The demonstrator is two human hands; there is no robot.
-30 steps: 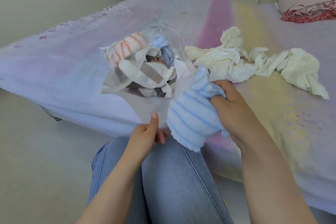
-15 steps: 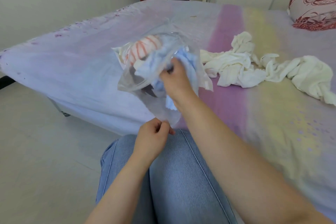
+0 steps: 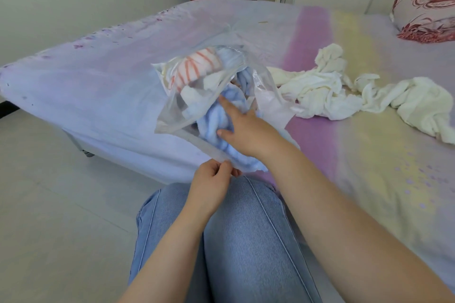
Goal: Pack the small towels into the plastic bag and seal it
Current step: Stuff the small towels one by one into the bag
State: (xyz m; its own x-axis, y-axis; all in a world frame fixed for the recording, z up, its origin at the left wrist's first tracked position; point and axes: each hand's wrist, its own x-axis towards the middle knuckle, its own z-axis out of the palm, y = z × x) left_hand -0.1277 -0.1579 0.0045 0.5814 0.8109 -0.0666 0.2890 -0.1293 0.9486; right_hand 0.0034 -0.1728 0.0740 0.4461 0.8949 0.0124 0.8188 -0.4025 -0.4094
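You face a bed [image 3: 123, 86] under a pastel sheet banded lilac, pink and yellow. On it lie a clear plastic bag [image 3: 194, 108] stuffed with small towels, a heap of crumpled white towels [image 3: 357, 96] just beside it, and a red-patterned pillow [image 3: 426, 15] at the far corner.

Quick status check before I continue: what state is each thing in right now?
Clear plastic bag: mouth open, unsealed.
Light blue striped towel: partly inside the bag.
Orange-striped white towel: inside the bag.
Cream towels: crumpled on the bed, unpacked.
Left hand: pinching the bag's edge.
Right hand: fingers straight, pressing the blue towel.
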